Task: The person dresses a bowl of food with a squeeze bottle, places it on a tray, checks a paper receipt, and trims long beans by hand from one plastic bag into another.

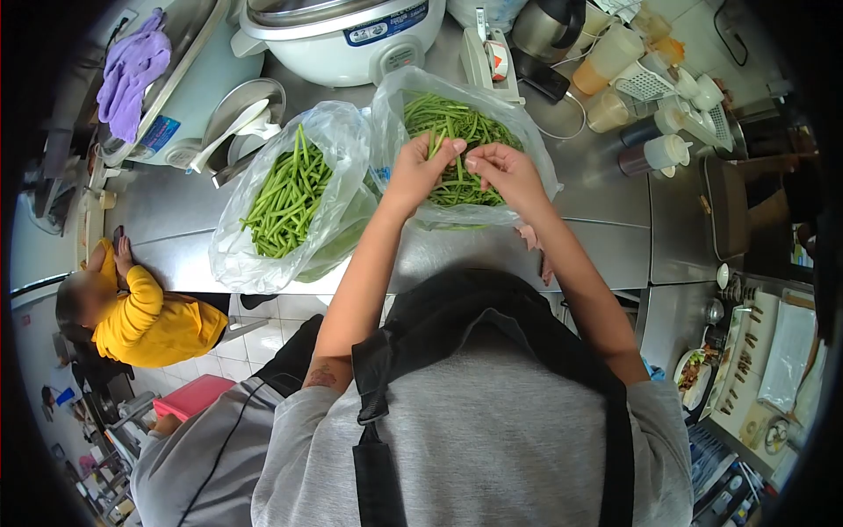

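Note:
My left hand (pixel 420 169) is closed in a pinch above the right clear plastic bag (pixel 536 167), with a thin green vegetable stem (pixel 431 143) at its fingers. Just beside it, my right hand (pixel 509 176) is also pinched, fingertips close to the left ones; whatever it grips is too small to make out. Long green stems (pixel 452 114) fill the bag below both hands. To the left, a second clear plastic bag (pixel 338 127) holds shorter cut pieces of green stem (pixel 285 202).
A white rice cooker (pixel 325 48) stands behind the bags. Left of it are a metal bowl (pixel 268 92) with a white spoon (pixel 230 132) and a large tub. Sauce bottles (pixel 645 154) and a label gun (pixel 492 66) sit right. A person in a yellow top (pixel 145 321) leans at the steel counter (pixel 606 189).

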{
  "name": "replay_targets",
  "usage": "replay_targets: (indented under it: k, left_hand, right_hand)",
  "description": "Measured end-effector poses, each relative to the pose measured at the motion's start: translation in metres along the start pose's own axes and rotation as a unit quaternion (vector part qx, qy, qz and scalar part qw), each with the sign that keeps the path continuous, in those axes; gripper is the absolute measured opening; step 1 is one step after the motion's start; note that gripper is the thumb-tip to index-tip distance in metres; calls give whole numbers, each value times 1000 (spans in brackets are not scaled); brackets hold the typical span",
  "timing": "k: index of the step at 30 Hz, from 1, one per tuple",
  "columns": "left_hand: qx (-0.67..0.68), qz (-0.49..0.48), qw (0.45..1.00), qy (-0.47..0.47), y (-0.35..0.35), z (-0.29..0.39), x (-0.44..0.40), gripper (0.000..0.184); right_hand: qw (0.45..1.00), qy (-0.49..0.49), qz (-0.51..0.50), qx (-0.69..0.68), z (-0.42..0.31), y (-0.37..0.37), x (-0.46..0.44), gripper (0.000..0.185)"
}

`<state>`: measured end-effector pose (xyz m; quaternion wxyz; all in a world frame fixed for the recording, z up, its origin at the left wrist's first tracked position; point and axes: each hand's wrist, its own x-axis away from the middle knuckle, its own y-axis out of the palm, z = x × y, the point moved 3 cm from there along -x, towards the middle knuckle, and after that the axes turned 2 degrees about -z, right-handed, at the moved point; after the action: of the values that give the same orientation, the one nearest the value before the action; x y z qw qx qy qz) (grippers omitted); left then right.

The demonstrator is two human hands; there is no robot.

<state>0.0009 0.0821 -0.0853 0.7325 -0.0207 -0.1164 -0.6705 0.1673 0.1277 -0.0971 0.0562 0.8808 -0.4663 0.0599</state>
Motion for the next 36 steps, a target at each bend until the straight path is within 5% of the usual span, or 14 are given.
replay_targets:
  k: [5,11,14,17,20,23,26,32,36]
  left_hand:
    - [-42,39,996,69,-6,4,-14,24]
    - [-136,101,981,95,-3,9,-17,22]
    - [-213,173,948,159,2,12,-11,20]
    - [-245,136,943,181,0,-11,-21,25]
    - [54,-32,994,-91,3,-18,-17,34]
    - [152,-121,968,-161,9,-8,-8,38]
    - [172,-97,965,-173,16,-10,-9,35]
    - [87,-221,948,-210,11,-18,0,38]
    - [47,-30,996,-70,6,-14,-3,27]
  right_hand:
    - [997,58,-39,31,3,5,1,27]
    - [968,8,1,251,-10,16,3,24]
    - [958,-61,21,280,-27,28,12,20]
    - [927,-187,-5,326,-34,36,15,16]
    - [934,-204,-50,288,-42,35,15,13]
    - [963,-143,-72,217,-41,33,16,10]
    - [973,-127,-66,181,-38,33,16,7]
    - [894,-263,-190,311,-46,29,18,12]
    - [929,-160,-122,309,-48,22,14,14]
